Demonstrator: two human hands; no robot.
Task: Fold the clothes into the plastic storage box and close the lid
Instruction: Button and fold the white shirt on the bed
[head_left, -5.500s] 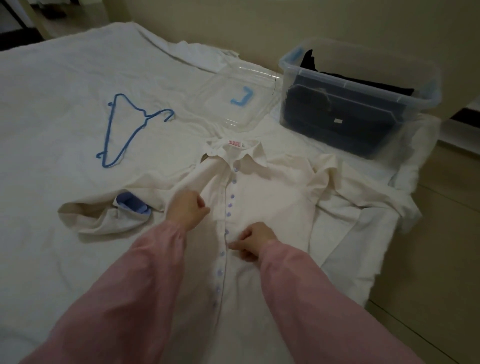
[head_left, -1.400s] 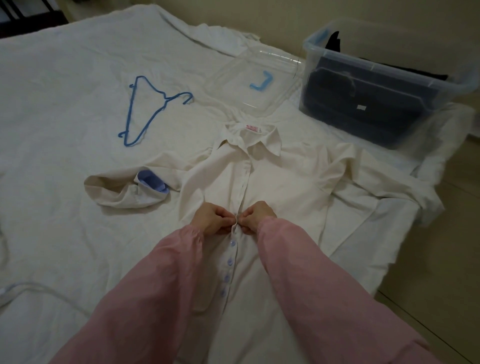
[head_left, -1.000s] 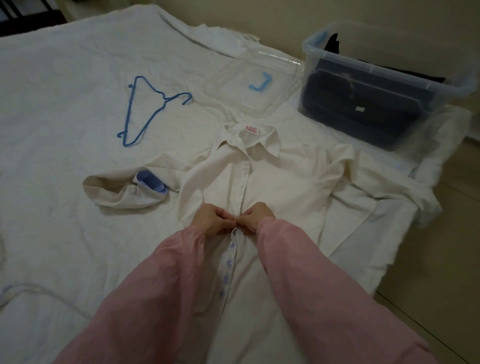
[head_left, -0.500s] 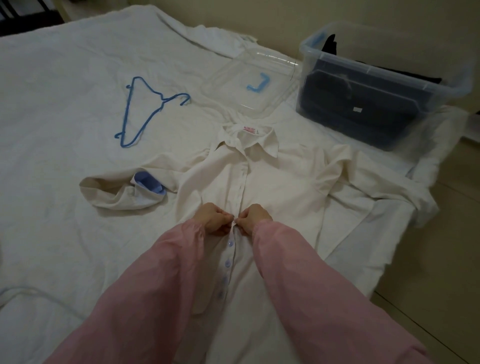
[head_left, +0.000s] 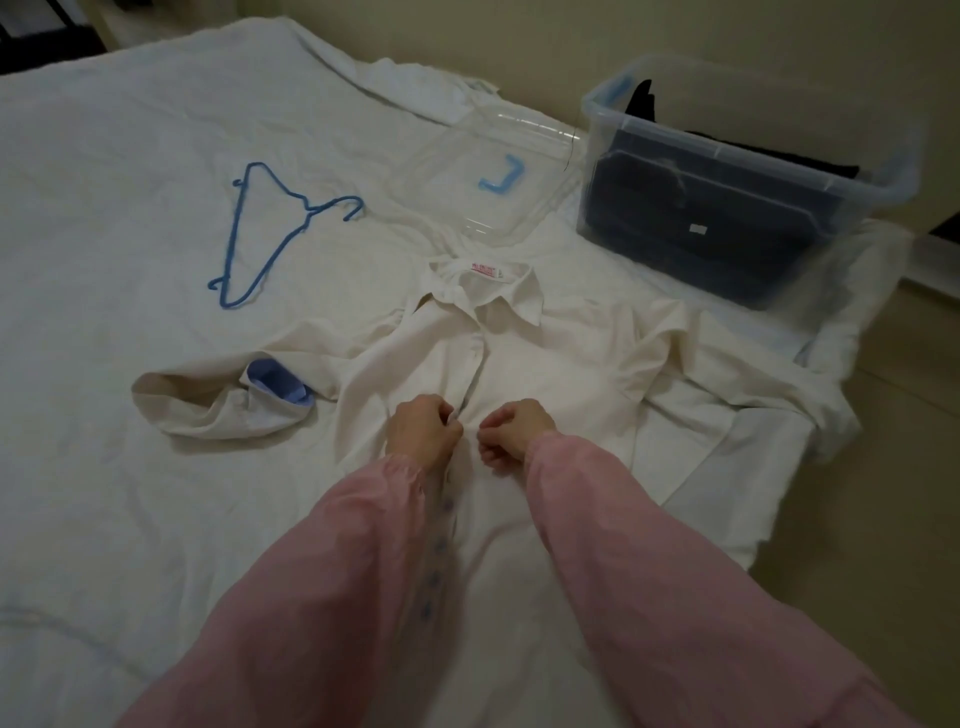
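Sleeves: pink sleeves (head_left: 332, 597) are reaching in from the bottom edge of the frame
Left hand: the left hand (head_left: 423, 434) is resting on the white shirt (head_left: 561, 374) at centre frame; its fingers (head_left: 449, 423) are curling in and pinching the button strip
Right hand: the right hand (head_left: 514, 428) is sitting just beside it, apart by a narrow gap; its fingers (head_left: 491, 423) are curling and nipping the cloth on the other side of the strip
Shirt: it is lying face up on the bed (head_left: 104, 156), collar pointing away; one cuff is turning back, left of centre, showing blue lining
Hanger: a blue hanger (head_left: 270, 228) is lying in the upper left
Lid: the clear lid (head_left: 493, 171) is lying beyond the collar
Box: the plastic storage box (head_left: 727, 208) is standing open in the upper right, holding dark clothes (head_left: 701, 228)
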